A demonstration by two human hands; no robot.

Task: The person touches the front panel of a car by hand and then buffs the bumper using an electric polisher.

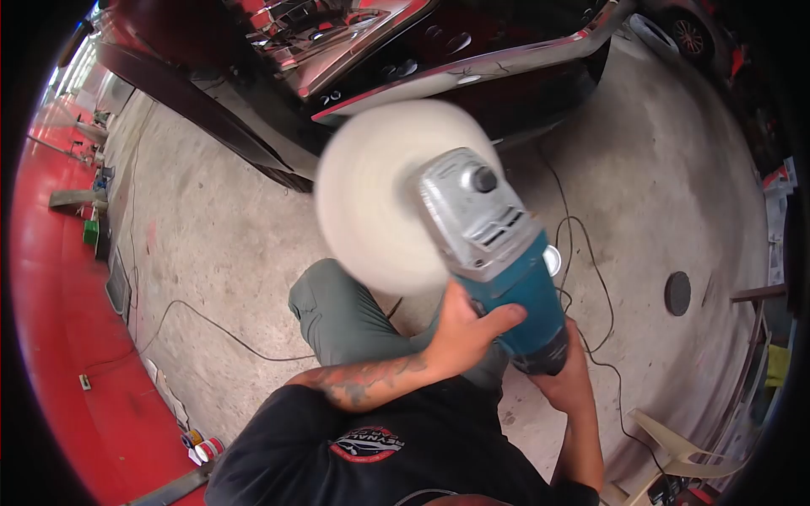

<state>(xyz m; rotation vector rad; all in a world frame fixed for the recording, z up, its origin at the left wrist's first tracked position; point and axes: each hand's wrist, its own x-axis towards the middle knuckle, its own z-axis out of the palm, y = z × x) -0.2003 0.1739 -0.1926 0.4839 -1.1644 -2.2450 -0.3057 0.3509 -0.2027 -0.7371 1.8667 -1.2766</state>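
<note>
We have the polisher (pixel 519 282) in front of us at the middle of the view, its silver head toward eleven o'clock and its dark rear end toward five. Our left hand (pixel 477 327) is partly closed round the teal body just behind that head, thumb across the top, its other fingers mostly hidden beneath. Our right hand (pixel 567 378) grips the rear end from the four o'clock side, though the casing hides most of its fingers.

The round white pad (pixel 380 198) is blurred. It overlaps the edge of the dark car body (pixel 515 93) at twelve o'clock, but we cannot tell whether they touch.

On the concrete floor (pixel 245 244), a dark disc (pixel 677 293) lies at three o'clock and a cable (pixel 609 308) loops between it and the polisher. A pale plastic chair (pixel 675 447) is at four, and a wheel (pixel 688 35) shows between one and two.
</note>
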